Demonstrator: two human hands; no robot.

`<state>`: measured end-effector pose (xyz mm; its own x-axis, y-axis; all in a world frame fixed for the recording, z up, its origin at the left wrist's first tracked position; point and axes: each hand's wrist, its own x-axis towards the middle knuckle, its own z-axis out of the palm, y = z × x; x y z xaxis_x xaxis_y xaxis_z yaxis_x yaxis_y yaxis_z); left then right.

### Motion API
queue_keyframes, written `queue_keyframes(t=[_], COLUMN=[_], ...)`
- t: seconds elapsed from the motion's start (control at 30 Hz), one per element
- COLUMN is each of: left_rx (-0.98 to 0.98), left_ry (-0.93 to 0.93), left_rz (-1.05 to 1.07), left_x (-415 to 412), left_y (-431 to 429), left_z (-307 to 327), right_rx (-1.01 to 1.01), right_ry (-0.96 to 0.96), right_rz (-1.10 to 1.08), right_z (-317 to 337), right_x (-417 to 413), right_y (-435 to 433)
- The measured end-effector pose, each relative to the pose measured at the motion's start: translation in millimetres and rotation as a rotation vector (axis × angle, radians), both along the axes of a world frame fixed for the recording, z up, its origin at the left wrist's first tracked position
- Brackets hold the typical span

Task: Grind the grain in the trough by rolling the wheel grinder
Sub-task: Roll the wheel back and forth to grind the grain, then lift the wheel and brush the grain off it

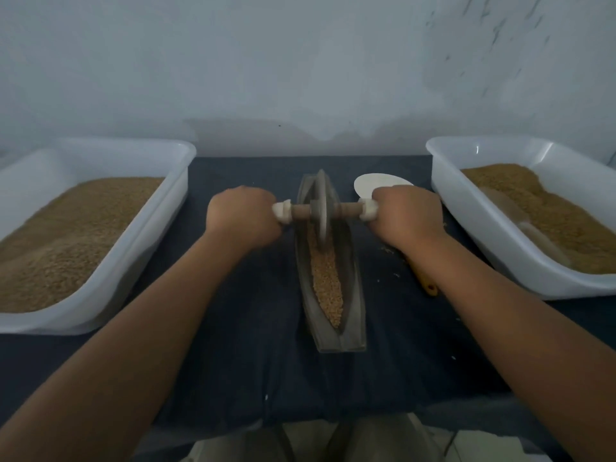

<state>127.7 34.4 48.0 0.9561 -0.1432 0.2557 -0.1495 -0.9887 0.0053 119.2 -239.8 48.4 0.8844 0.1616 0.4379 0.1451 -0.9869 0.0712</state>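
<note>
A long, boat-shaped grey trough (353, 295) lies lengthwise on the dark cloth in front of me. Tan grain (328, 285) fills its groove from the middle to the near end. The wheel grinder (321, 211), a grey disc on a wooden axle, stands in the far half of the groove. My left hand (241, 218) grips the left end of the axle. My right hand (408, 216) grips the right end. White wrapping shows at both ends by my fingers.
A white tub (176, 181) of tan grain stands at the left. Another white tub (443, 181) at the right holds grain and a scoop. A white disc (370, 185) lies beyond my right hand. A yellow-handled tool (430, 288) lies under my right forearm. A pale wall rises behind.
</note>
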Motion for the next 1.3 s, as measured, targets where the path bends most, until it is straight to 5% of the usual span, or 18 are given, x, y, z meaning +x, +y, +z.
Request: queue_keyframes(t=[0.27,0.43,0.6,0.8,1.07,1.3], left_rx=[0.084,-0.039,0.001,0.177,0.053,0.072], left_ry=[-0.252,-0.017,-0.025,-0.272,0.001,-0.014], left_rz=[-0.147,-0.033,-0.003,-0.143,0.019,-0.076], left_x=[-85.2,-21.3,-13.3,-84.1,-2.4,-60.4], left_y=[29.4,12.4,5.8,19.7,-5.0,11.8], left_z=[-37.1,-18.9,-11.3,-25.3,3.8,-11.8], right_rx=[-0.091,-0.047,-0.015,-0.053,0.050,-0.133], right_ry=[-0.037,-0.085,-0.022,-0.040,-0.021,0.145], right_rz=[0.081,0.022,0.007,0.047,-0.023,0.025], right_z=[-21.2,-8.4,-3.0,-31.7,-19.7,-9.3], right_x=[-85.4,-20.4,-11.1,-82.4,7.1,-52.3], right_y=[-29.8,-7.9,-4.5,-32.6,-7.9,-24.7])
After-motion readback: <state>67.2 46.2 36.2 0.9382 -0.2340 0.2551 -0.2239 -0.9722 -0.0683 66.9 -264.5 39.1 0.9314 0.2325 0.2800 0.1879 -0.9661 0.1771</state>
